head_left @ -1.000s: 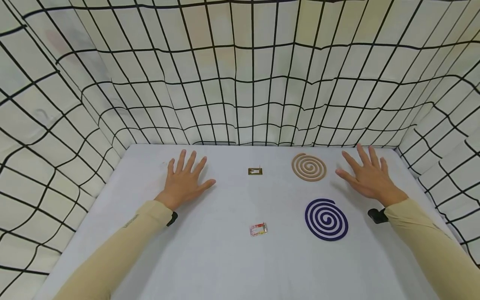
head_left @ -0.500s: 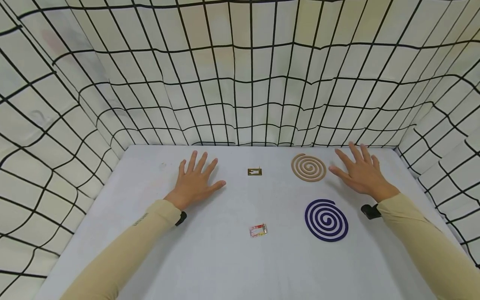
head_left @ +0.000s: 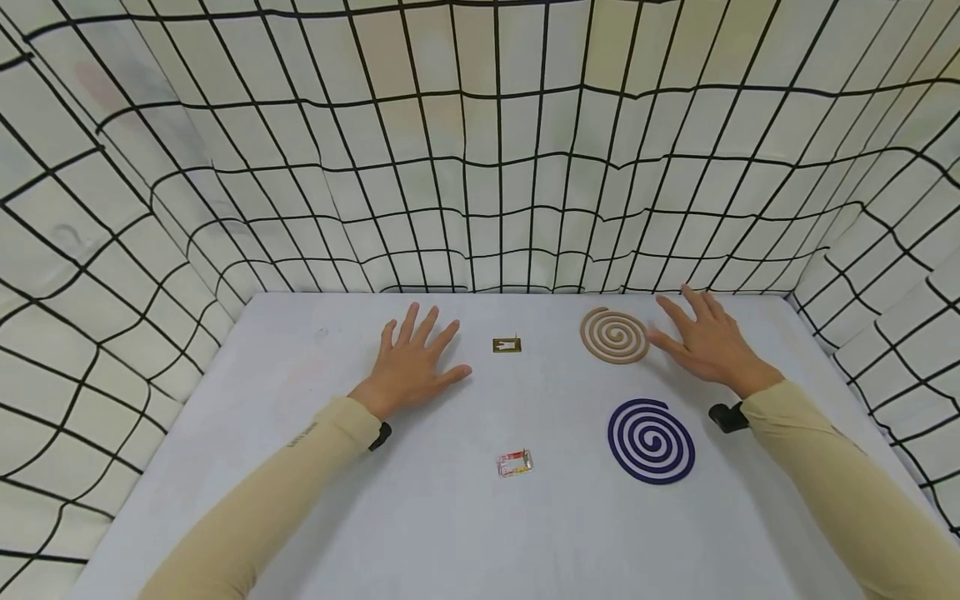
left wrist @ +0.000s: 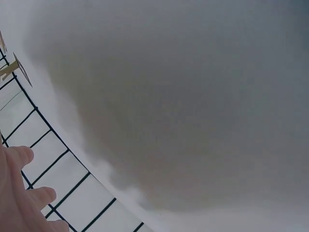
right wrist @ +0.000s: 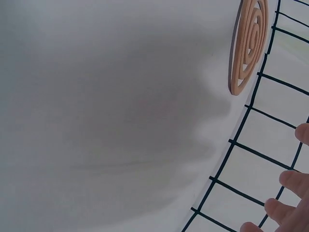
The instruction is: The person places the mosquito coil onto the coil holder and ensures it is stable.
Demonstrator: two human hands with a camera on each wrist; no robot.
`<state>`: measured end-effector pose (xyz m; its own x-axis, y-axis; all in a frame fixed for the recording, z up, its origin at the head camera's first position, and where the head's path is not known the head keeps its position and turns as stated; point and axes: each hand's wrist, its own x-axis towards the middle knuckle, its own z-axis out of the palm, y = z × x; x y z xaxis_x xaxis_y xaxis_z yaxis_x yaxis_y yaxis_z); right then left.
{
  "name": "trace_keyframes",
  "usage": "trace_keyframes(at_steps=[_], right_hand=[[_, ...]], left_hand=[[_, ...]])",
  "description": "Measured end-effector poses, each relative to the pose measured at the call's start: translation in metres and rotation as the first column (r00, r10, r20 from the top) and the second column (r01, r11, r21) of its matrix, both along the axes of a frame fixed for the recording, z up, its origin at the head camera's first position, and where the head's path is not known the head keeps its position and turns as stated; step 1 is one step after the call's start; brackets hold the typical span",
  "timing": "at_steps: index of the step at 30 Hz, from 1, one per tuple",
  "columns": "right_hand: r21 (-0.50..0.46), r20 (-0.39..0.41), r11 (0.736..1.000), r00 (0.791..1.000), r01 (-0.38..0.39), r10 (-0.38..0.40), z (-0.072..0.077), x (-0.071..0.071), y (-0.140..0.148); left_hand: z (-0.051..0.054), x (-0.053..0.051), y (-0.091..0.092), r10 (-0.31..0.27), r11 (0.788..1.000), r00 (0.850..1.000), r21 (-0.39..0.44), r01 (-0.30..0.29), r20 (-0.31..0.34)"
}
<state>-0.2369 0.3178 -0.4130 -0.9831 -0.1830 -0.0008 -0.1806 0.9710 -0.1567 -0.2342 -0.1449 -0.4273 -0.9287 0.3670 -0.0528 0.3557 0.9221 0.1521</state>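
My left hand, fingers spread, hovers above the white table left of a small gold-coloured metal coil stand. That stand, with its tab bent up, shows at the edge of the left wrist view. My right hand hangs over the table with fingers extended, its thumb tip by the right edge of a tan mosquito coil. In the right wrist view the coil lies flat, apart from the fingers. A dark purple mosquito coil lies nearer me. Left of it is a second small stand with red and yellow print.
Black netting over pale sheeting rises behind the table and on both sides. The white table has its back edge just beyond the tan coil. Both forearms wear beige sleeves, with a dark wrist device under each.
Both hands have moved inward, the left one to the right toward the gold-coloured stand and the right one to the left toward the tan coil. Coils and stands keep their places.
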Motion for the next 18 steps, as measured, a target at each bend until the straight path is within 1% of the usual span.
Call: trace_keyframes(at_steps=[3,8,13,18], right_hand=[[-0.03,0.012,0.999,1.0,-0.017,0.018,0.0,-0.002,-0.002],[-0.089,0.044,0.995,0.998,-0.034,0.038,0.001,-0.005,-0.004],[-0.117,0.057,0.993,0.998,-0.019,0.026,-0.001,-0.009,-0.006],[-0.139,0.074,0.99,0.997,-0.007,0.017,-0.003,-0.013,-0.009]], left_hand=[[-0.003,-0.002,0.004,-0.012,1.0,1.0,0.0,0.012,0.003],[-0.008,-0.004,0.011,-0.042,0.999,0.999,-0.004,0.042,-0.012],[-0.013,-0.006,0.016,-0.061,0.998,0.998,-0.028,0.061,-0.018],[-0.013,-0.006,0.021,-0.081,0.996,0.997,-0.039,0.081,-0.002]])
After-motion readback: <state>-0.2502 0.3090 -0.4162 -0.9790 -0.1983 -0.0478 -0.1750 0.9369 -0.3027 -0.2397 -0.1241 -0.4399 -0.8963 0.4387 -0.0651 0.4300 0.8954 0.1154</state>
